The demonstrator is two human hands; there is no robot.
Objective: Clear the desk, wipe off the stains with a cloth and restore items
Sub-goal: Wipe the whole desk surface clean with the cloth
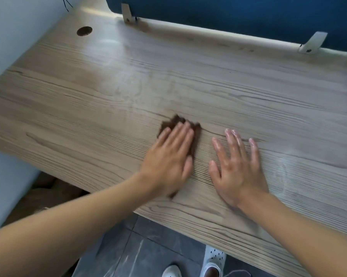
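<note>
Head view, single frame.

I see the desk (pixel 248 86), pale wood grain, running from lower right to upper left.

Left hand (pixel 168 162): flat, palm down, fingers straight and close together. It presses on the cloth (pixel 196 140) and nothing is curled round it. The hand is motion-blurred.

The cloth is dark brown and bunched, lying on the desk near the front edge, about midway along it. Most of it is covered by the left hand. It shows past the fingertips and along the thumb side, and a small scrap shows at the heel of the palm.

Right hand (pixel 238 168): flat on the bare wood just beside the cloth, not touching it. The fingers are straight and spread apart and hold nothing. The fingertips look glossy.

I see faint pale streaks on the wood toward the right end of the desk.

Back edge: a blue partition (pixel 228 15) held by two white brackets (pixel 126 14), one toward the left and one toward the right.

Back left corner: a round cable hole (pixel 84 31).

Below the front edge: grey floor tiles (pixel 148 246) and two white shoes (pixel 171 271).
</note>
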